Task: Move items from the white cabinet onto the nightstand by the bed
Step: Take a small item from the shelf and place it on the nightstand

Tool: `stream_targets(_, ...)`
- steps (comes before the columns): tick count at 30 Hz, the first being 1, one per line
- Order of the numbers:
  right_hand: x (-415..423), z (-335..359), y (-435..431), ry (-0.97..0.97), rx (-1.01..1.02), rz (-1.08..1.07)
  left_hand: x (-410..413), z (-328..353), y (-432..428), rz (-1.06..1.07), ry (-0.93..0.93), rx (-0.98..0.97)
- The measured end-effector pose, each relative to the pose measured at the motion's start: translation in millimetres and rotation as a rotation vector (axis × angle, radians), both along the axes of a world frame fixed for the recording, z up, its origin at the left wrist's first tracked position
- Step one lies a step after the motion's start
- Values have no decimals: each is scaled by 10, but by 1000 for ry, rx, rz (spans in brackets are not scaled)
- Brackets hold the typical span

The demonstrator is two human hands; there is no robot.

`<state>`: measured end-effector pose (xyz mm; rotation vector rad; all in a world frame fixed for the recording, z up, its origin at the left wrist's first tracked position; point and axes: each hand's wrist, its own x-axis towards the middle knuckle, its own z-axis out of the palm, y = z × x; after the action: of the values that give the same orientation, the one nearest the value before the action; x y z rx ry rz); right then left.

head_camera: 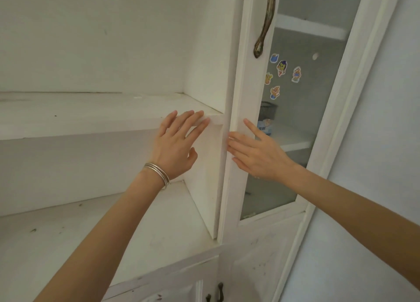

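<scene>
The white cabinet (pixel 95 115) fills the view, its open left section showing two bare shelves. My left hand (pixel 176 142), bracelets at the wrist, has its fingers spread and resting on the front edge of the upper shelf near the divider. My right hand (pixel 256 151) lies flat with fingers apart against the frame of the glass door (pixel 247 92); its fingertips sit at the door's left edge. Behind the glass, a small white and blue container (pixel 266 126) and a dark mesh holder (pixel 268 109) stand on a shelf. Neither hand holds an item.
A bronze door handle (pixel 264 29) hangs on the door frame above my right hand. Several cartoon stickers (pixel 281 67) are stuck on the glass. Lower cabinet doors with small dark handles (pixel 219 291) sit at the bottom. A pale wall (pixel 386 142) lies right.
</scene>
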<state>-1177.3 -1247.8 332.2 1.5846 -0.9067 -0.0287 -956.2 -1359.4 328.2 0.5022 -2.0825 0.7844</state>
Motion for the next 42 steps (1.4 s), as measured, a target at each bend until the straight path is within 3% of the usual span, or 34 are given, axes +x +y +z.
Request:
stream_targets(8, 126, 24, 211, 1, -29, 128, -87, -25, 64, 11, 42, 68)
stream_targets(19, 178, 123, 94, 9, 94, -75, -90, -18, 88, 5, 43, 96)
stream_targets(29, 158, 140, 795, -19, 173, 0, -105, -60, 170, -15, 66, 165)
stream_targets(37, 42, 158, 1492, -11, 67, 69, -171, -2, 395, 92, -31, 229)
stream_targets(42, -52, 164, 1771, -14, 71, 51, -427, -103, 809, -55, 22, 272)
